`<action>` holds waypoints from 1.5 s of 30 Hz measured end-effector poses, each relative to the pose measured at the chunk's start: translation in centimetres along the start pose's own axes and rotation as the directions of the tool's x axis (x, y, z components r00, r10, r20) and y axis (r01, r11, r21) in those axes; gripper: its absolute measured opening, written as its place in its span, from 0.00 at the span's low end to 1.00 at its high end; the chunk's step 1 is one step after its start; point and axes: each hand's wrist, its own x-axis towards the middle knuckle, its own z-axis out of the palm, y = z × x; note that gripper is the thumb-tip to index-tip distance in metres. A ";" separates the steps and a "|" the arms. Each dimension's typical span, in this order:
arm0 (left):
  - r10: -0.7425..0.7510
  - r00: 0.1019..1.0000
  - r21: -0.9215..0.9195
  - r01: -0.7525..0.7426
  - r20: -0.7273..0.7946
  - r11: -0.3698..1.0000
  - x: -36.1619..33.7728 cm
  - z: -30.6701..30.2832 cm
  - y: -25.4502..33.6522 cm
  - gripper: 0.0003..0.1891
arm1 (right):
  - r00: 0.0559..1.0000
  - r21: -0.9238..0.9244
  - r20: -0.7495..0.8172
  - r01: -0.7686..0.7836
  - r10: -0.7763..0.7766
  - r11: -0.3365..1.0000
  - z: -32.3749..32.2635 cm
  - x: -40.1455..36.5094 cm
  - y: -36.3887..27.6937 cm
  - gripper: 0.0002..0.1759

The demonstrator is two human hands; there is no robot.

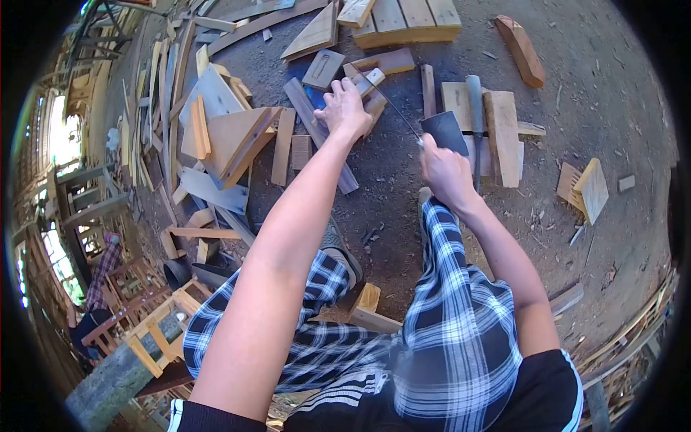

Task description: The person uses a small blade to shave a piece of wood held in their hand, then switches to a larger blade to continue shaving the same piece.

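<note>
Guide the thin tool steadily at upper centre, right hand wrapped around its end, left hand half-curled, its hold unclear.

Legible texts and labels: none. Brands and maker's marks: none readable. Numbers: none readable. Signs: none.

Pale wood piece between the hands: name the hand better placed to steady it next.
Probably the left hand: it is beside the pale wood piece; the right hand, farther off, grips a thin tool.
</note>
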 end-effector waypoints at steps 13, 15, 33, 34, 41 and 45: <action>0.089 0.994 0.058 -0.085 -0.064 0.995 -0.1 -0.2 0.3 0.41 | 0.997 0.033 -0.077 0.033 -0.030 0.999 1.7 5.1 -1.9 0.07; 0.024 0.998 0.046 -0.021 -0.061 0.999 0.3 -0.2 0.8 0.41 | 0.986 0.024 -0.165 0.033 -0.028 0.999 2.7 6.7 -1.9 0.07; -0.042 0.999 -0.030 0.042 -0.021 0.999 0.3 -0.9 1.2 0.37 | 0.973 0.018 -0.215 0.090 -0.084 0.996 2.5 6.5 -0.8 0.04; -0.072 0.997 -0.034 0.072 -0.004 0.997 0.6 -1.0 1.4 0.38 | 0.973 0.018 -0.217 0.087 -0.081 0.996 2.4 6.6 -0.6 0.04; 0.002 1.000 -0.010 -0.002 -0.022 1.000 0.4 -0.9 1.1 0.38 | 0.998 0.010 -0.060 0.033 -0.032 0.999 0.0 0.2 1.9 0.05; 0.000 1.000 -0.009 0.000 -0.024 1.000 0.5 -0.7 1.2 0.38 | 0.997 0.035 -0.062 0.044 -0.042 0.998 0.6 2.7 0.9 0.06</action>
